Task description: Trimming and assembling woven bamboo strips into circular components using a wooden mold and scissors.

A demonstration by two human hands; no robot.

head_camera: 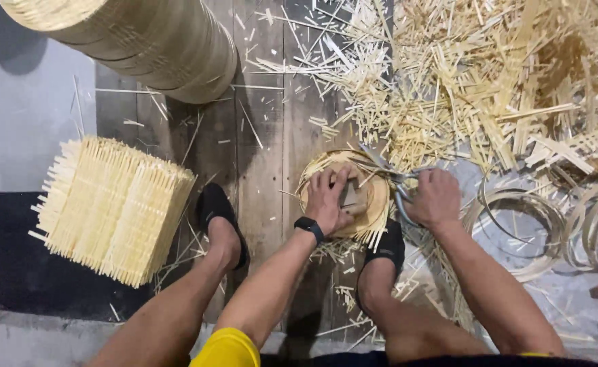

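Note:
A round woven bamboo mat (373, 197) lies on the wooden floor boards between my feet. My left hand (327, 199), with a black watch on its wrist, presses a small dark block (350, 195) onto the middle of the mat. My right hand (435, 197) grips a pair of metal scissors (388, 168). The blades reach over the mat's upper right rim, where slat ends stick out.
A stack of square woven bamboo mats (109, 207) lies at the left. A tall stack of round bamboo rims (156, 44) stands at the upper left. Cut bamboo scraps (475, 75) pile up at the upper right. Loose bamboo hoops (516, 211) lie at the right.

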